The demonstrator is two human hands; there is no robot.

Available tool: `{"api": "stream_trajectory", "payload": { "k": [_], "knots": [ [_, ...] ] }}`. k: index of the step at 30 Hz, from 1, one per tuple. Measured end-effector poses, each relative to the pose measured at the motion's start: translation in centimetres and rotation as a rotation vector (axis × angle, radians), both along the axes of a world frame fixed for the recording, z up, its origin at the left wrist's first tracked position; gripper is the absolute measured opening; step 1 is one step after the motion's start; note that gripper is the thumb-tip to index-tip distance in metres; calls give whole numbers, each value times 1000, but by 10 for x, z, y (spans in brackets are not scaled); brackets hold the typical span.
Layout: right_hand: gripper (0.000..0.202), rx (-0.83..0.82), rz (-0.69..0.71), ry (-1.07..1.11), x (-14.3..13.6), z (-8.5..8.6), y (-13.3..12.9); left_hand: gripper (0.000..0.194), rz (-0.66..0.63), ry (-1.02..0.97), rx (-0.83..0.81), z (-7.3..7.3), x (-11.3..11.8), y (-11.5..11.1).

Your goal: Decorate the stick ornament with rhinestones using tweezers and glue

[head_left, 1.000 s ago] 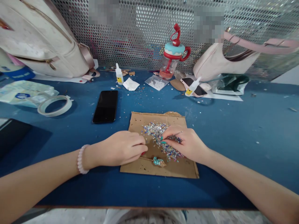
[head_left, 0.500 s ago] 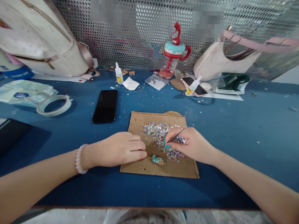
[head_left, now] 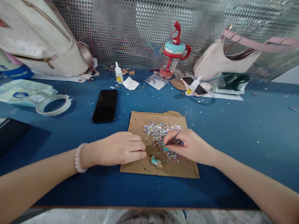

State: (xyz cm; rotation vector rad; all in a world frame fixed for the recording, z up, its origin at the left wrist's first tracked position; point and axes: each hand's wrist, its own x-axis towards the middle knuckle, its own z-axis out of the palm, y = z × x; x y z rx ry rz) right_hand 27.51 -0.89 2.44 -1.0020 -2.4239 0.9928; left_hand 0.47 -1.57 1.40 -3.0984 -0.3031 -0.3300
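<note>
A piece of brown cardboard [head_left: 140,168] lies on the blue table, with a spread of small glittering stones [head_left: 158,129] on it. My left hand [head_left: 127,148] is closed on the thin stem of a small ornament [head_left: 156,161], whose end is covered in turquoise stones and has a golden tip. The ornament hangs low over the cardboard's front part. In my right hand [head_left: 184,144] a pair of metal tweezers [head_left: 173,137] is pinched, its tips pointing down at the near-left side of the stones. Whether the tips hold a stone is too small to tell.
A black phone [head_left: 105,106] and a tape roll [head_left: 53,105] lie to the left. Behind stand a glue bottle [head_left: 119,74], a red-lidded cup [head_left: 171,57], and a second glue bottle [head_left: 193,86] by a pink phone. Bags [head_left: 224,59] rest against the perforated metal panel [head_left: 149,31].
My right hand with the tweezers has shifted slightly left and down. The ornament in my left hand has turned a little, its tip now lower and further left.
</note>
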Motion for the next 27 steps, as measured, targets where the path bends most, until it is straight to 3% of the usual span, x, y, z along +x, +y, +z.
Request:
{"api": "stream_trajectory", "payload": {
  "k": [11,27],
  "knots": [
    [9,166,82,-1,1,4,-5,23,3,32,15,0,-1,0],
    [15,196,116,-5,-2,4,-8,18,11,24,29,0,-1,-1]
  ]
}}
